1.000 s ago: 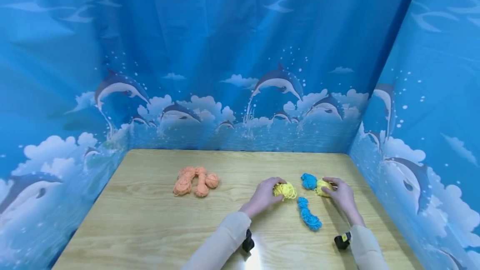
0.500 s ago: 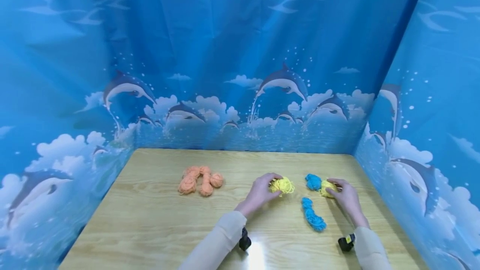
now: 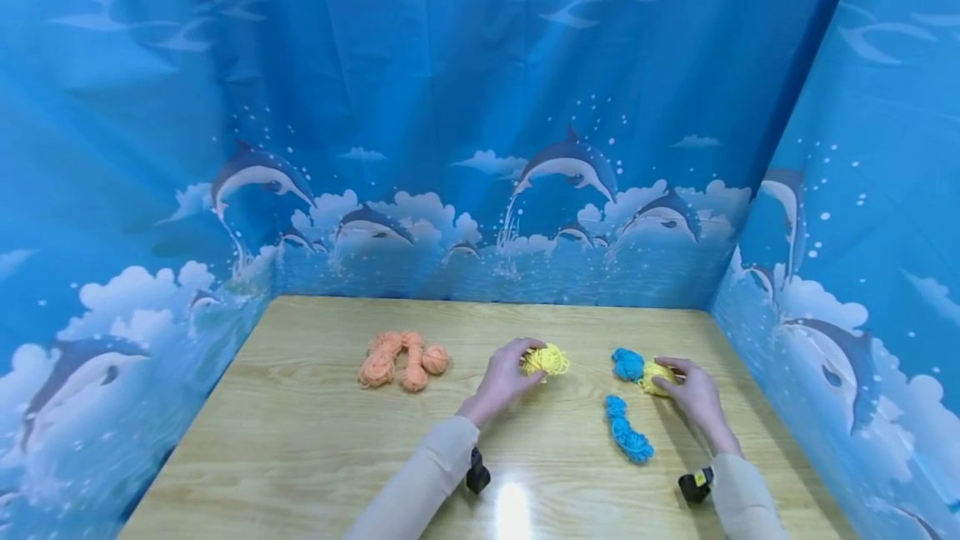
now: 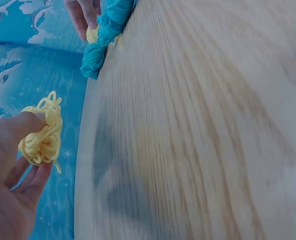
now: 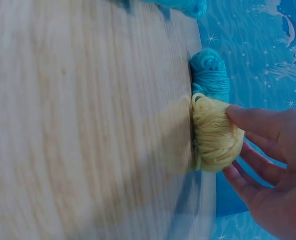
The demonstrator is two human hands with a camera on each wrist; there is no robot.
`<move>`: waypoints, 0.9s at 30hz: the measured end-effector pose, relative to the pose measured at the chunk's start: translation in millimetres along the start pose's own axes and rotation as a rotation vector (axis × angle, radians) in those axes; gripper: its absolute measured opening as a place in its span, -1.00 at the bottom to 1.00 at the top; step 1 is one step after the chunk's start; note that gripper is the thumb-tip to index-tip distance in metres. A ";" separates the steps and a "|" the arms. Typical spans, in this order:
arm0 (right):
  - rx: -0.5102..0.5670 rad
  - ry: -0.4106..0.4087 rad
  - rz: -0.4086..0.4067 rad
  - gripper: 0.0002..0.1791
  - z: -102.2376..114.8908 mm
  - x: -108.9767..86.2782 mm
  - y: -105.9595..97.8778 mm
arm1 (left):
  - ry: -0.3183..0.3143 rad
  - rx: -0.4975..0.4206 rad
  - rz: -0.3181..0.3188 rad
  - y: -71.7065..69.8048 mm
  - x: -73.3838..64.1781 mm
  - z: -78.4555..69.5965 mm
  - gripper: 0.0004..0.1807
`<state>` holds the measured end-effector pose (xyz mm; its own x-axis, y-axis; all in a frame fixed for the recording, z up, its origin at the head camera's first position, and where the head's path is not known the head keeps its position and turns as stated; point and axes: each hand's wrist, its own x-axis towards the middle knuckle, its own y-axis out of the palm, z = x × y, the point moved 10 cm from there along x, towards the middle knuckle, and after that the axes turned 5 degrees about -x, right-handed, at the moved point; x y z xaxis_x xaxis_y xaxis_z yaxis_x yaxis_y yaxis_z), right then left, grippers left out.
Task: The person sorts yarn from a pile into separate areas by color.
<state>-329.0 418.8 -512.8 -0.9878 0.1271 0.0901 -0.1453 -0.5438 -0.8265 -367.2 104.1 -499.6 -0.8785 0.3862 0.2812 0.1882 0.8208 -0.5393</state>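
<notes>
My left hand (image 3: pixel 506 375) pinches a loose, tangled ball of yellow yarn (image 3: pixel 547 360) between thumb and fingers; the left wrist view shows this yarn (image 4: pixel 42 135) raised off the table. On the right, my right hand (image 3: pixel 693 394) grips a second yellow yarn ball (image 5: pixel 215 132), which rests on the tabletop. Touching that ball is a blue ball of yarn (image 3: pixel 627 364). Nearer the front lies a longer blue yarn skein (image 3: pixel 628 430), slightly bent, between the two hands and touched by neither.
Several orange yarn balls and skeins (image 3: pixel 386 358) lie grouped on the left half of the wooden table (image 3: pixel 300 440). Blue dolphin-print curtains (image 3: pixel 480 148) border the table at the back and sides. Each wrist bears a small black camera (image 3: pixel 477 472).
My left hand has carried the loose yellow yarn leftward and slightly up, away from the blue yarn. The right hand keeps its hold on the other yellow ball. The head view has shifted slightly.
</notes>
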 end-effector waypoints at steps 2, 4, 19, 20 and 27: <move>0.003 0.001 0.001 -0.51 0.8 -0.2 -0.1 | 0.000 0.005 -0.012 -4.0 -0.2 3.4 -0.52; 0.003 0.006 0.000 -0.49 1.0 -0.4 -0.4 | -0.005 0.012 -0.018 -7.3 -0.3 6.9 -0.52; -0.035 -0.033 0.058 -0.33 -2.9 0.2 6.0 | -0.060 0.044 -0.038 -27.8 -3.0 38.3 -0.56; -0.038 -0.033 0.066 -0.32 -3.7 0.8 7.0 | -0.063 0.042 -0.035 -28.3 -3.4 39.3 -0.56; -0.027 -0.034 0.076 -0.30 -5.7 0.9 9.7 | -0.105 0.069 -0.024 -28.9 -6.7 48.0 -0.56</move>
<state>-331.0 418.4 -523.9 -0.9973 0.0583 0.0451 -0.0691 -0.5285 -0.8461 -387.8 57.6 -524.0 -0.9241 0.3176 0.2125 0.1389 0.7972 -0.5875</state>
